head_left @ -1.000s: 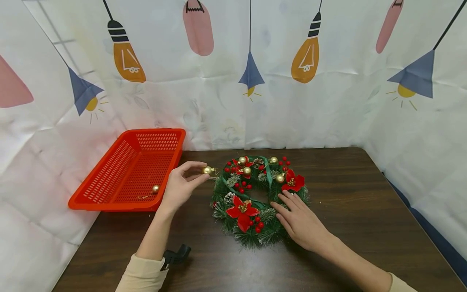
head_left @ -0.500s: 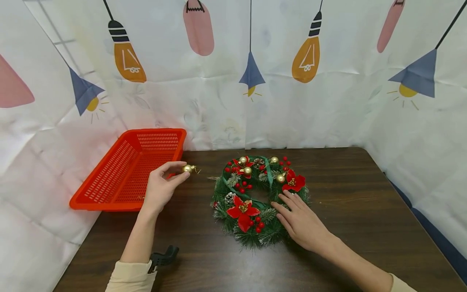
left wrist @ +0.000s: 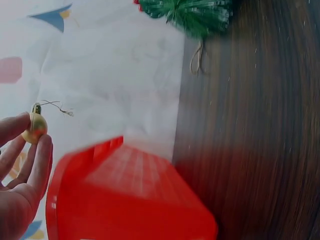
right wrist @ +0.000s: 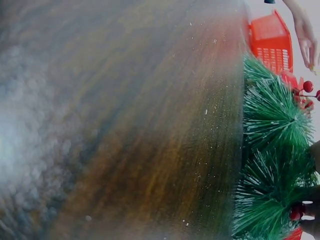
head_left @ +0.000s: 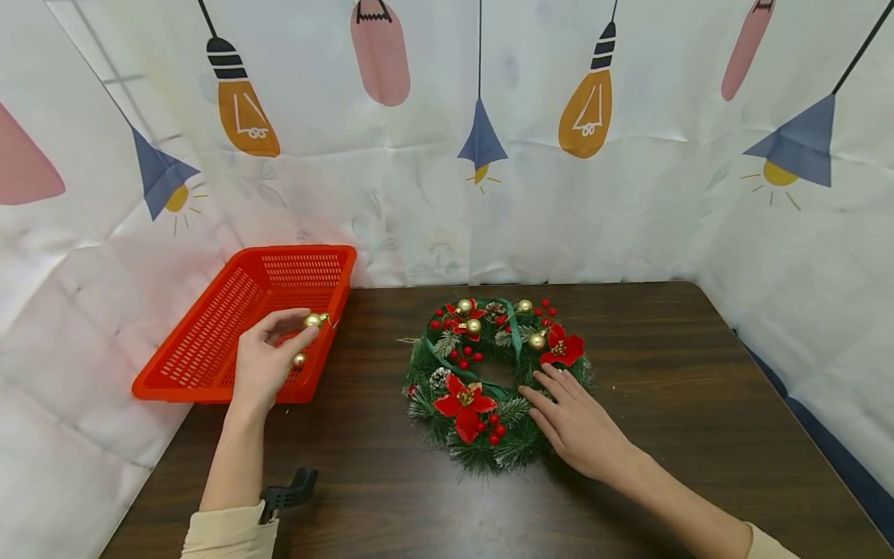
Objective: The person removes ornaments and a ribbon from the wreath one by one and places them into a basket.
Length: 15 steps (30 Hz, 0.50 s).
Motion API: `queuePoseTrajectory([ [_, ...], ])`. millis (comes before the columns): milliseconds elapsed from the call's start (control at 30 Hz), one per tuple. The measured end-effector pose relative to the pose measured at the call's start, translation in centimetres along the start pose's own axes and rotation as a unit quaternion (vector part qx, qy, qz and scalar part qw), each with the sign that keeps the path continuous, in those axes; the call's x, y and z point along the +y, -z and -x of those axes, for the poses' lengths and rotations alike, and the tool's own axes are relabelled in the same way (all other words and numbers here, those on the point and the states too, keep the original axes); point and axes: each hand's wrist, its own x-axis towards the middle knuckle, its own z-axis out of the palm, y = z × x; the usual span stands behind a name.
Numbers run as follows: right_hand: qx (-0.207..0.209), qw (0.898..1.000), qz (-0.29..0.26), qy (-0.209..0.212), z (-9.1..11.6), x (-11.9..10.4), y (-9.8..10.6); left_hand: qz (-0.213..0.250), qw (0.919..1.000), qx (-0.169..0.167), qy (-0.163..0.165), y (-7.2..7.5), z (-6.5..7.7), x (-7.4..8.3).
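Between thumb and fingertips, my left hand (head_left: 268, 357) pinches a small gold bauble (head_left: 314, 320) with a thin string loop. In the head view it overlaps the red plastic basket (head_left: 240, 310); the left wrist view shows the bauble (left wrist: 36, 127) at the fingertips. Another gold bauble (head_left: 299, 361) lies inside the basket. My right hand (head_left: 576, 423) rests with extended fingers on the right front of a green wreath (head_left: 517, 446). Red flowers (head_left: 465, 404), red berries, pinecones, a green ribbon and several gold baubles (head_left: 536, 341) decorate the wreath.
All of this stands on a dark wooden table (head_left: 670, 373). Behind it hangs a white cloth (head_left: 433, 210) printed with lamps and bulbs. A twine loop (left wrist: 197, 60) sticks out from the wreath's left side. A black strap mount (head_left: 293, 489) sits at the left wrist.
My left hand has moved left, away from the wreath to over the basket, still holding the bauble. The right hand and wreath have stayed in place.
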Motion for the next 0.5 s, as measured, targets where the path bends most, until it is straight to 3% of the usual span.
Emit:
queuePoseTrajectory([
  [267,-0.007,1.0,0.001,-0.002,0.1,0.0,0.0,-0.04,0.9986,0.03,0.017,1.7,-0.3,-0.9],
  [500,-0.013,1.0,0.002,-0.003,0.1,0.1,0.0,-0.077,0.9953,0.034,0.047,2.5,-0.3,-1.4],
])
